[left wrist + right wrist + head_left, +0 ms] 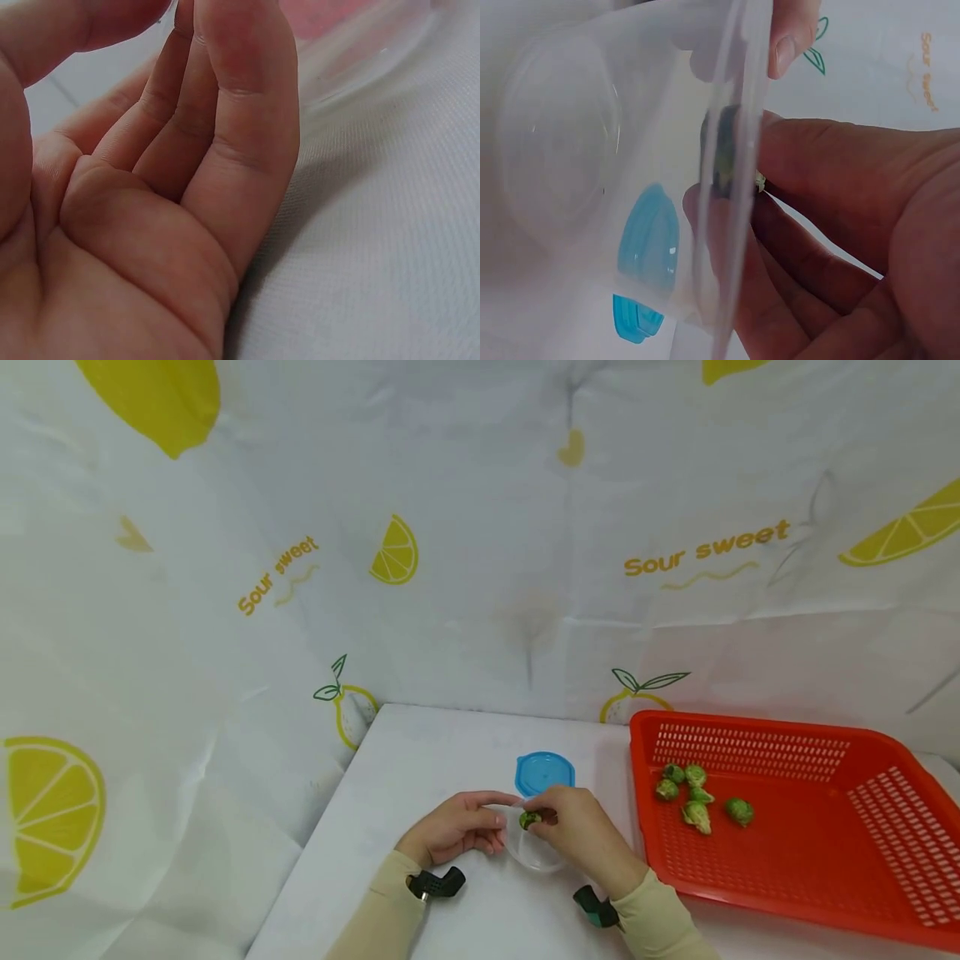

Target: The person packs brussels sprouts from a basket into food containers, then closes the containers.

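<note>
Left hand [459, 827]: partly curled, thumb and fingers gripping the clear container [537, 864] by its rim.
Right hand [585, 831]: closed in a pinch on one green sprout [529, 819].
Sprout: at the container's mouth.
Technique (judgement): keep the rim steady, pinch light, let go low inside.
Red basket [802, 839]: six loose sprouts [697, 817], left end.
Blue lid [545, 772]: off, on counter [390, 768] beyond container.

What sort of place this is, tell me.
Probably a makeshift tabletop workspace, perhaps staged for food handling: a lemon-print sheet hangs behind a white table, with sprouts in a red basket.
</note>
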A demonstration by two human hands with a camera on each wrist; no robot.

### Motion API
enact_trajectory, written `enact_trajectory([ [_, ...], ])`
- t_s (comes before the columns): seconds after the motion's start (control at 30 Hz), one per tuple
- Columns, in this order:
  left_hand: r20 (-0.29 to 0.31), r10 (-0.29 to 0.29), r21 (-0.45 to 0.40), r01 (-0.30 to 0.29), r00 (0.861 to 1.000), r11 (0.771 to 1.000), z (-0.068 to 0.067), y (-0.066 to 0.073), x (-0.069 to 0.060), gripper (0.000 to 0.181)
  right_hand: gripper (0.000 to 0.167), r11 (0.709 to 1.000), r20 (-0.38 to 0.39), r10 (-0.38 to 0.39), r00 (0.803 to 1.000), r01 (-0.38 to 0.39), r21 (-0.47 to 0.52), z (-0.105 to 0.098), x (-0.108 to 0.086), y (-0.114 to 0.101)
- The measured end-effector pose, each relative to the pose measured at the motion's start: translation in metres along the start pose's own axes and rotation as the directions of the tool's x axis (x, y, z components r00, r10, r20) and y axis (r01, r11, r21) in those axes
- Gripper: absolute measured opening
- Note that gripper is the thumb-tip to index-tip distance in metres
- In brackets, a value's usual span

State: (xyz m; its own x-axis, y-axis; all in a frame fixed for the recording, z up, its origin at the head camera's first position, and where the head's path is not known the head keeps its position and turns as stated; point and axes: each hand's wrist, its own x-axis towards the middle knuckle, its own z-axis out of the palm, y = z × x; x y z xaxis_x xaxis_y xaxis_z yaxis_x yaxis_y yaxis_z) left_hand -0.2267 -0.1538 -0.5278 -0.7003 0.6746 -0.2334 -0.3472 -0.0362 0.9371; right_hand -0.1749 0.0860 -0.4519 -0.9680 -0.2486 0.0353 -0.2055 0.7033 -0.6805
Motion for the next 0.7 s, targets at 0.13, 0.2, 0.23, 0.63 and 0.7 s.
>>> enact_trajectory([
  [0.13,-0.002,-0.006,-0.003,0.006,1.000,1.000,0.0001,-0.0014,0.0008,0.048,0.023,1.000,0.003,0.010,1.000,-0.010,0.002,0.0017,-0.0001,0.0001],
  [0.2,-0.010,-0.008,-0.002,0.008,1.000,1.000,0.0003,-0.0009,0.0010,0.047,0.023,1.000,-0.008,-0.002,1.000,0.001,-0.011,0.0022,0.0004,0.0005],
  [0.23,-0.013,-0.008,0.000,0.008,1.000,1.000,0.0005,-0.0002,0.0009,0.047,0.023,1.000,-0.012,-0.007,1.000,0.007,-0.018,0.0025,0.0007,0.0008],
  [0.63,-0.015,0.000,0.001,0.000,1.000,1.000,0.0007,-0.0016,0.0018,0.048,0.022,0.998,-0.020,-0.003,1.000,0.002,-0.057,0.0078,0.0025,0.0000],
  [0.7,-0.011,0.002,-0.004,-0.002,1.000,1.000,0.0005,-0.0018,0.0012,0.048,0.022,0.999,-0.018,0.005,1.000,-0.006,-0.054,0.0081,0.0026,-0.0004],
])
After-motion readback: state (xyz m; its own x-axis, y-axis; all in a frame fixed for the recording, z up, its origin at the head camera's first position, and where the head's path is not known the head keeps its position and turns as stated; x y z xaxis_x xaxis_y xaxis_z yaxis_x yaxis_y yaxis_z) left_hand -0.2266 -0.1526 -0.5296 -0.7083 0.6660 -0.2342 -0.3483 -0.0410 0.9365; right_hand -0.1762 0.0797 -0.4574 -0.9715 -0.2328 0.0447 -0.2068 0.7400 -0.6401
